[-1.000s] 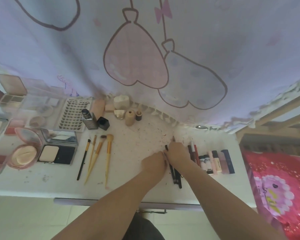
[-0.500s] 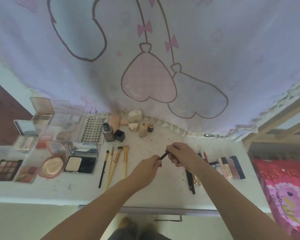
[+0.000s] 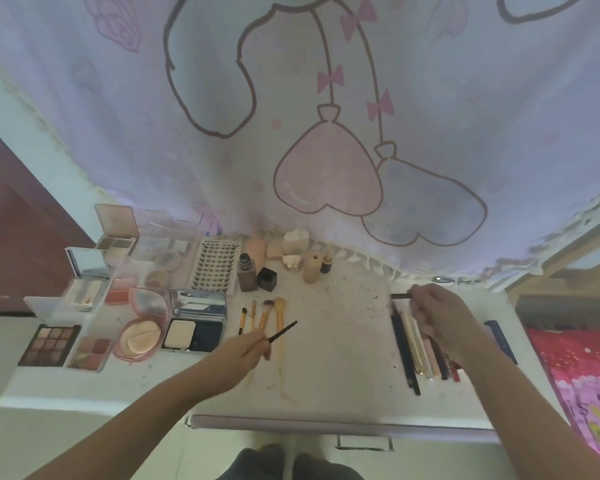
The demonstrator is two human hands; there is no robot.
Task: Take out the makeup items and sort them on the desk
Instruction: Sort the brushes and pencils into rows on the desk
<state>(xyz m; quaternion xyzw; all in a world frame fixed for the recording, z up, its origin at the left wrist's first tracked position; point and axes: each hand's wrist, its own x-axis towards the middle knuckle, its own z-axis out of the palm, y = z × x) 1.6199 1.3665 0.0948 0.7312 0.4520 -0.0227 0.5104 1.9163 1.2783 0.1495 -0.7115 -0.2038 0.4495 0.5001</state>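
My left hand (image 3: pixel 248 346) pinches a thin black pencil (image 3: pixel 283 331) just above the row of orange-handled brushes (image 3: pixel 264 317) on the white desk (image 3: pixel 340 344). My right hand (image 3: pixel 437 315) holds a short dark cap or stick (image 3: pixel 400 296) over the far end of a row of pencils and lip sticks (image 3: pixel 416 348) lying side by side at the right. Part of that row is hidden under my right hand and forearm.
Open palettes and compacts (image 3: pixel 94 317) crowd the left of the desk. A lash tray (image 3: pixel 215 265), small bottles (image 3: pixel 248 275) and sponges (image 3: pixel 295 242) stand at the back under a hanging cartoon curtain (image 3: pixel 326 133). A pink bag (image 3: pixel 582 382) lies at the right; a drawer handle (image 3: pixel 362 445) sits below.
My hands were together on one pencil, then pulled apart. The left hand moved left toward the brushes with the pencil; the right moved right over the pencil row with the short dark piece.
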